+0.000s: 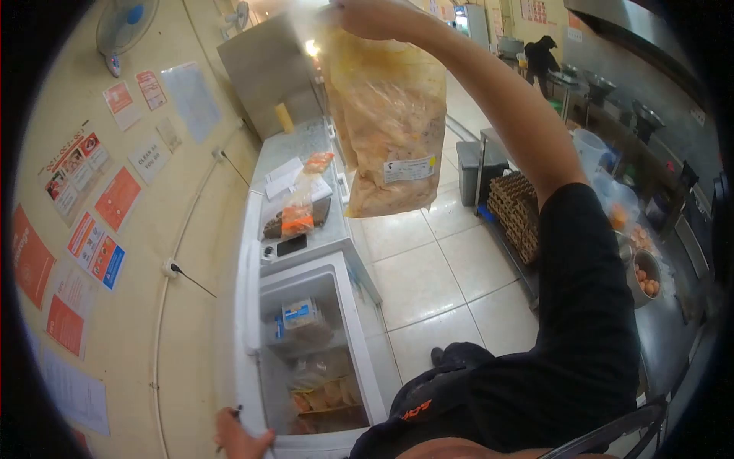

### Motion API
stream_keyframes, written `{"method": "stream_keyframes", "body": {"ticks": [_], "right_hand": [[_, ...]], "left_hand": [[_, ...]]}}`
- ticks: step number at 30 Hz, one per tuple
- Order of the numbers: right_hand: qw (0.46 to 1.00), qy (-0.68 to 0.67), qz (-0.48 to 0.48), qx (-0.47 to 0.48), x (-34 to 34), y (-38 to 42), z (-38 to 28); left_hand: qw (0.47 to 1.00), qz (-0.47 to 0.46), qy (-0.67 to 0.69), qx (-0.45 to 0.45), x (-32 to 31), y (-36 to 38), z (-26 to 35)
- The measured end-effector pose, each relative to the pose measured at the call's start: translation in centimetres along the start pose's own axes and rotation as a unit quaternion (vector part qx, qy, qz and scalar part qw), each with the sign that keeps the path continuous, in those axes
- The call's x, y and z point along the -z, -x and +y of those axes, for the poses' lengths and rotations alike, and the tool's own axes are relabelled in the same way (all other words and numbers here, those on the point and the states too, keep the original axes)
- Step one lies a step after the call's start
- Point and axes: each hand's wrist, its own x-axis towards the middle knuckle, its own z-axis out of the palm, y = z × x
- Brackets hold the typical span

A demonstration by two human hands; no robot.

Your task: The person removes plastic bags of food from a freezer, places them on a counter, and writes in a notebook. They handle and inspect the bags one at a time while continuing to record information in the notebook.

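Note:
My right hand is raised high at the top of the view, closed on the upper end of a large clear plastic bag of pale raw meat. The bag hangs upright, with a white printed label low on its front. At the lower left, my left hand is by the corner of an open chest freezer. A thin dark pen-like stick shows between its fingers, the thumb pointing toward the freezer. Inside the freezer lie a stack of clear boxes and bags of food.
Beyond the freezer, a counter bears papers, an orange-and-clear packet and a phone. Stacked egg trays fill a rack on the right. Farther right is a steel counter with a pot of eggs. A person stands far back.

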Motion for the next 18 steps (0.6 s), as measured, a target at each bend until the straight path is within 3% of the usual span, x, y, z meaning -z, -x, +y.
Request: {"method": "stream_keyframes", "body": {"ticks": [3,6,9,12,15,18], "right_hand": [[0.996,-0.069,-0.037,-0.029,-0.8,0.4,2.1],[0.994,-0.106,-0.039,-0.005,-4.2,0.4,4.4],[0.982,-0.153,0.041,0.105,-6.6,0.0,9.0],[0.99,-0.117,0.015,0.078,-8.6,-0.1,12.2],[0.995,-0.088,-0.028,0.048,-9.6,0.4,15.1],[0.997,-0.061,-0.049,0.008,-10.6,1.0,17.7]], "left_hand": [[0.984,0.059,0.164,0.036,-10.9,0.3,0.2],[0.994,-0.002,-0.004,0.106,-15.2,2.0,6.6],[0.964,0.033,-0.059,0.256,-30.8,2.7,6.2],[0.969,0.097,-0.047,0.222,-33.4,4.7,12.2],[0.97,0.011,0.01,0.241,-37.1,5.8,15.0],[0.93,-0.047,0.034,0.363,-39.3,5.4,17.6]]}}
